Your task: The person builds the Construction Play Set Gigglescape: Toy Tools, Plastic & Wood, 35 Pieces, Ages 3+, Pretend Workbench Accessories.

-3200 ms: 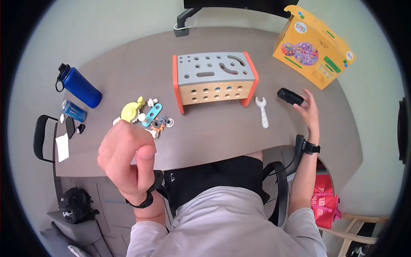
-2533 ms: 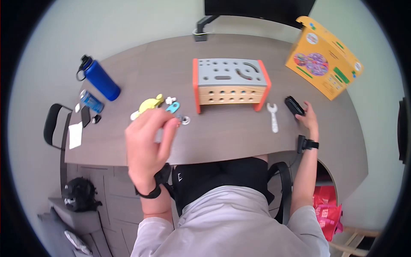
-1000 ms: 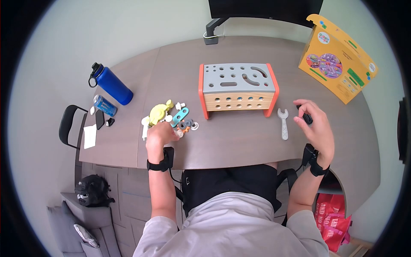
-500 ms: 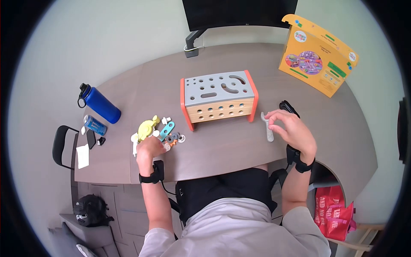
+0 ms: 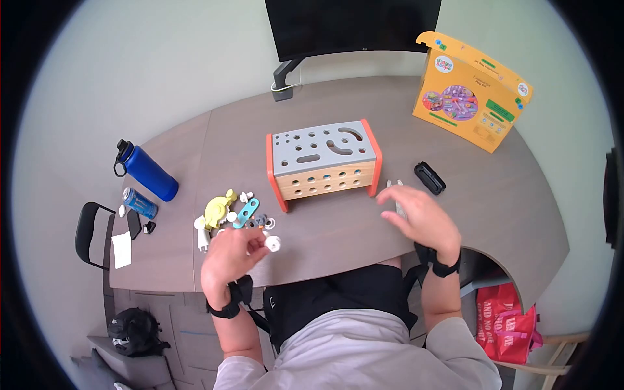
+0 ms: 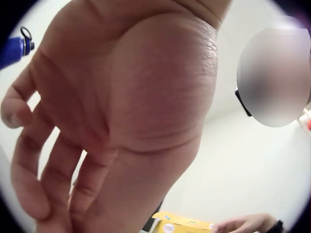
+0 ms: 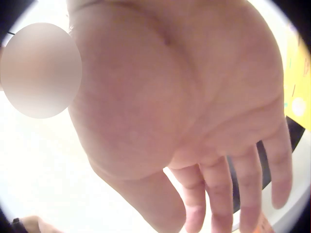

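Between thumb and fingers my left hand [image 5: 229, 260] pinches a white toy screw [image 5: 273, 244] with a round head, near the front edge of the desk. Just beyond it lie a yellow toy piece [image 5: 218, 211], a teal strip with holes [image 5: 247, 212], a grey nut [image 5: 260, 220] and a white ring [image 5: 270, 223]. My right hand [image 5: 426, 221] hovers with fingers extended and holds nothing; it partly hides a pale toy wrench [image 5: 400, 205]. In the right wrist view its fingers [image 7: 248, 189] hang straight. A toy workbench [image 5: 325, 156] with a grey holed top stands between and beyond the hands.
A black oblong object [image 5: 429, 178] lies right of the wrench. At the back right stands a yellow box [image 5: 465, 97]. A blue bottle [image 5: 149, 172], a blue can [image 5: 140, 203], a dark phone-like slab [image 5: 134, 223] and white paper [image 5: 121, 249] sit at the left.
My left hand came down to the loose parts, then lifted the white screw toward the right. My right hand left the black object and moved left over the wrench.
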`<control>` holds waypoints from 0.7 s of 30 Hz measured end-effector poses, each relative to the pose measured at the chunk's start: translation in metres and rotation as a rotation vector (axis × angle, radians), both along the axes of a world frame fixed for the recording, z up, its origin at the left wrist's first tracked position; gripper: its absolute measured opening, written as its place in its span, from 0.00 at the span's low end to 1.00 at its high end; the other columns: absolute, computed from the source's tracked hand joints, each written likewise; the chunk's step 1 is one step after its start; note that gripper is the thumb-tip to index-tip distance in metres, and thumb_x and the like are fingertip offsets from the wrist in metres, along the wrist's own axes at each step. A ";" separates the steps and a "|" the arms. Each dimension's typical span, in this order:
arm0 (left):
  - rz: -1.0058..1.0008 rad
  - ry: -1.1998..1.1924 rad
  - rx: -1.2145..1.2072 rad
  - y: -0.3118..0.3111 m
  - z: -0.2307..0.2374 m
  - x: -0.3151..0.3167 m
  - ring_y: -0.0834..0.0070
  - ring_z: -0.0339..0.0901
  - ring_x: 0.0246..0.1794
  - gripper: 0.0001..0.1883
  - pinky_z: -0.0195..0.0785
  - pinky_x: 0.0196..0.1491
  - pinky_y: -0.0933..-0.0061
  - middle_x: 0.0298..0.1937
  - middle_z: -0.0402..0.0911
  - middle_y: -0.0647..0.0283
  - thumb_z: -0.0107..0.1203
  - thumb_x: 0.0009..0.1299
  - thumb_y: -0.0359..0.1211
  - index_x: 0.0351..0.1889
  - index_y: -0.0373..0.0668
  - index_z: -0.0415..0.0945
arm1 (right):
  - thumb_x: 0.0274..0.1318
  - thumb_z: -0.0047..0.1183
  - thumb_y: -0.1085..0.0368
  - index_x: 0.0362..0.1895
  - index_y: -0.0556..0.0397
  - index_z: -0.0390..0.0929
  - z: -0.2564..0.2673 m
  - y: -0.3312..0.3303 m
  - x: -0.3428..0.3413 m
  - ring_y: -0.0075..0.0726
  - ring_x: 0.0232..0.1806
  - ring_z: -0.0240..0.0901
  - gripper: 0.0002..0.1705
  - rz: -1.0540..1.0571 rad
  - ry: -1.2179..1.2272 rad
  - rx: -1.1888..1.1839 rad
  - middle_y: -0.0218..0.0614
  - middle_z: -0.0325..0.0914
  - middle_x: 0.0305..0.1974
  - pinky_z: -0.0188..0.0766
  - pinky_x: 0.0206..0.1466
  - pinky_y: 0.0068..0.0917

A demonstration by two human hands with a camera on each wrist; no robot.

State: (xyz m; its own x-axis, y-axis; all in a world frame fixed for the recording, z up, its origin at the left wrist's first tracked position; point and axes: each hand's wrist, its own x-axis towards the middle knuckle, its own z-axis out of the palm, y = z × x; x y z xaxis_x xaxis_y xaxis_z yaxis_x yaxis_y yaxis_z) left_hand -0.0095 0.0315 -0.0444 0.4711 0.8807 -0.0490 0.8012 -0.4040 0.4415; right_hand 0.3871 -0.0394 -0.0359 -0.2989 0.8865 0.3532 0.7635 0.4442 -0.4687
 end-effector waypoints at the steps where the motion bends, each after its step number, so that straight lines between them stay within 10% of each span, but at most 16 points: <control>1: -0.018 -0.050 0.019 -0.008 0.006 0.012 0.64 0.89 0.33 0.07 0.79 0.38 0.64 0.30 0.89 0.59 0.72 0.66 0.32 0.36 0.41 0.87 | 0.65 0.63 0.65 0.51 0.55 0.78 0.000 -0.001 -0.009 0.59 0.54 0.80 0.15 0.051 -0.004 -0.025 0.47 0.83 0.48 0.77 0.57 0.46; 21: -0.119 -0.314 0.130 -0.030 0.013 0.074 0.63 0.89 0.29 0.08 0.77 0.34 0.64 0.29 0.90 0.60 0.70 0.68 0.37 0.36 0.42 0.89 | 0.52 0.74 0.64 0.55 0.52 0.81 0.010 -0.013 -0.115 0.53 0.46 0.83 0.26 0.046 -0.037 0.094 0.40 0.81 0.49 0.81 0.47 0.43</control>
